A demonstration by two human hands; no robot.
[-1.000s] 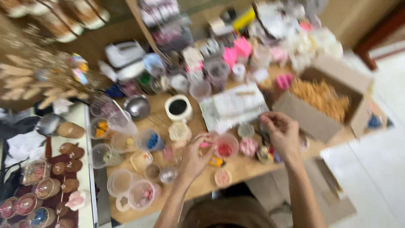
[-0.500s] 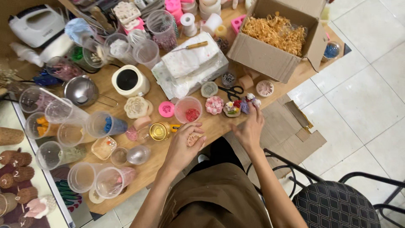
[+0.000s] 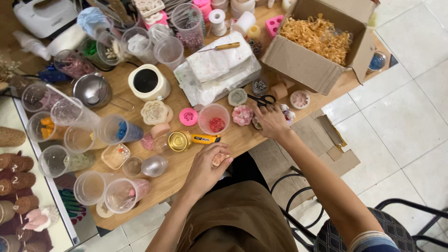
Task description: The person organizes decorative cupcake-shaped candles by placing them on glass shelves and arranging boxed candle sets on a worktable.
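My left hand [image 3: 206, 166] is curled at the near edge of the wooden table [image 3: 175, 175], fingers closed around a small pale peach wax piece [image 3: 218, 159]. Just above it lie a yellow utility knife [image 3: 204, 138] and a gold tin lid [image 3: 178, 141]. My right hand [image 3: 270, 121] rests on the table further right, fingers down on small items beside a pink flower-shaped candle [image 3: 242, 115] and black scissors [image 3: 264, 99]. What lies under its fingers is hidden. A clear cup with red pieces [image 3: 214, 119] stands between the hands.
An open cardboard box of tan paper shreds [image 3: 319, 39] fills the far right. Many clear plastic cups [image 3: 70, 135] crowd the left. A white wax melter [image 3: 148, 82], a metal pot [image 3: 92, 89], folded stained cloth [image 3: 219, 67] and moulds sit mid-table. A black chair [image 3: 373, 224] stands at the lower right.
The view has steadied and tilted down. My left hand has drawn back to the near table edge and closed on the peach piece. My right hand stays by the scissors.
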